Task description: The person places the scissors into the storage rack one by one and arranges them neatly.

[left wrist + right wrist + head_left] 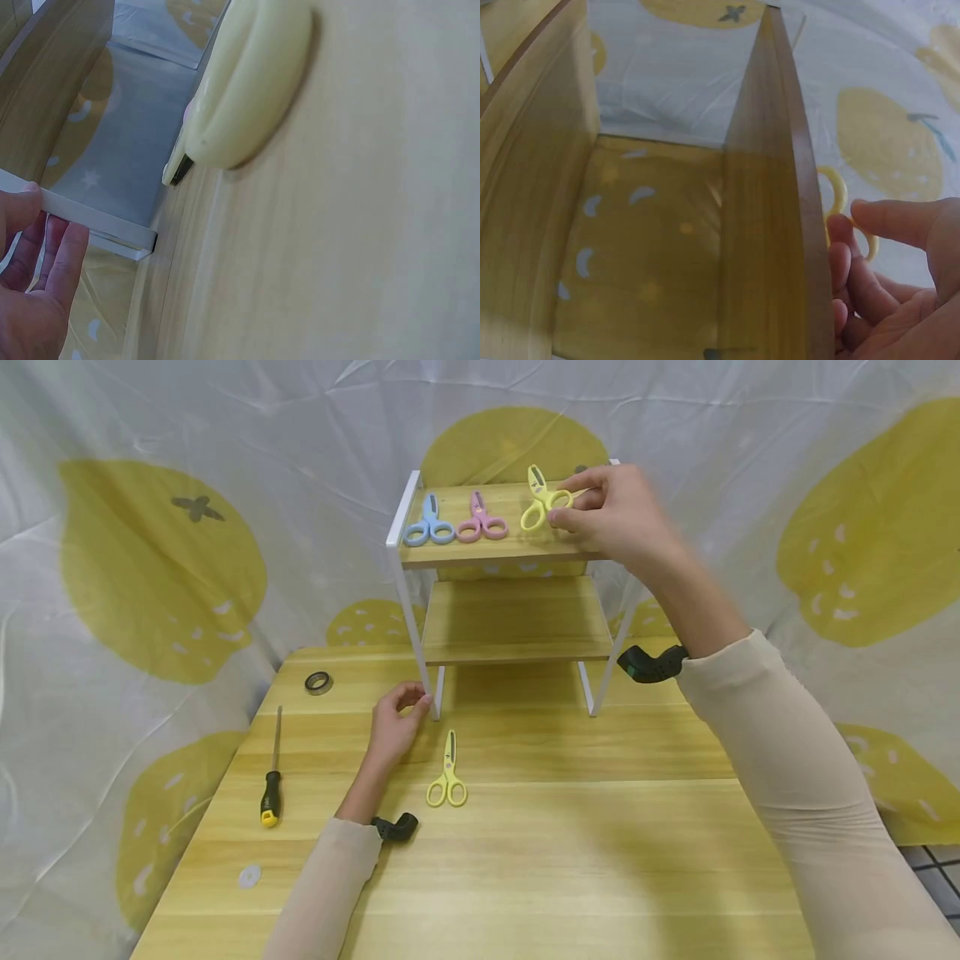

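Note:
My right hand (618, 514) pinches one handle loop of a pair of yellow scissors (537, 485) over the right part of the shelf's top board; the blades point away. In the right wrist view, its yellow loops (835, 187) show between thumb and fingers beside the board edge. Blue scissors (430, 518) and pink scissors (480, 514) lie side by side on the top board. With thumb and fingers, my left hand (396, 722) grips the white front left leg (97, 217) of the shelf, low down. Another pair of yellow scissors (449, 768) lies on the table near that hand.
The wooden shelf (517, 618) with a white frame stands at the back of the table (600, 860). On the left lie a roll of tape (318, 683), a screwdriver (272, 793) and a small pale disc (250, 877). A lemon-print curtain (315, 435) hangs behind.

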Available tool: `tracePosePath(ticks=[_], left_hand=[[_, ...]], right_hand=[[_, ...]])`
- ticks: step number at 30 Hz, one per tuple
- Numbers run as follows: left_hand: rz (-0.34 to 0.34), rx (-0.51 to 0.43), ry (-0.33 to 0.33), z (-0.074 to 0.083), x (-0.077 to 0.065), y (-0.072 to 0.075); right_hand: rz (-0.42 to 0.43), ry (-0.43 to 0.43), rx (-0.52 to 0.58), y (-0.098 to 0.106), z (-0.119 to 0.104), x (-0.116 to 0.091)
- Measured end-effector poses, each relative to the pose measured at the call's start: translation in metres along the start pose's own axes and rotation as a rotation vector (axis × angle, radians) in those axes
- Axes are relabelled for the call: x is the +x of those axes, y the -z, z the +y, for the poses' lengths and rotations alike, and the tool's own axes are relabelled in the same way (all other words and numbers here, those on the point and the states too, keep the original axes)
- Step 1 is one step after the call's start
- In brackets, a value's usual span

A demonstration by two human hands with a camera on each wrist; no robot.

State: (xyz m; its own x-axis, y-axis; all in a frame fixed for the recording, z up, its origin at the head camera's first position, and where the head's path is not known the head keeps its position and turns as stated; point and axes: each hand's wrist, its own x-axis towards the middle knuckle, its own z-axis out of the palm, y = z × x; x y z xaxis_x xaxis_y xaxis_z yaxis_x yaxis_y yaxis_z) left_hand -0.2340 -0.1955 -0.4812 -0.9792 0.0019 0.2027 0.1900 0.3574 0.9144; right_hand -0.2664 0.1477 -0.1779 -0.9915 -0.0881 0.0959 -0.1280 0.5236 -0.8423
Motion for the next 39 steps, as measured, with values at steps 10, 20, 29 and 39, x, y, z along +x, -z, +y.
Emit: tracePosePath(ticks=[10,20,29,39], left_hand=[[-0.005,-0.003,-0.005,0.000,0.000,-0.002],[-0.007,-0.025,0.003,-0.003,0.000,-0.001],[0.002,-0.006,0.007,-0.002,0.000,-0.002],[-0.016,0.005,0.032,-0.001,0.000,0.000]], right_hand=[[-0.019,-0.005,-0.137,-0.008,0.002,0.017],[-0.033,0.050,-0.338,-0.010,0.006,0.016],[0.007,0.066,-0.254,-0.011,0.007,0.009],[0.158,0.238,-0.089,-0.016,0.024,-0.044]])
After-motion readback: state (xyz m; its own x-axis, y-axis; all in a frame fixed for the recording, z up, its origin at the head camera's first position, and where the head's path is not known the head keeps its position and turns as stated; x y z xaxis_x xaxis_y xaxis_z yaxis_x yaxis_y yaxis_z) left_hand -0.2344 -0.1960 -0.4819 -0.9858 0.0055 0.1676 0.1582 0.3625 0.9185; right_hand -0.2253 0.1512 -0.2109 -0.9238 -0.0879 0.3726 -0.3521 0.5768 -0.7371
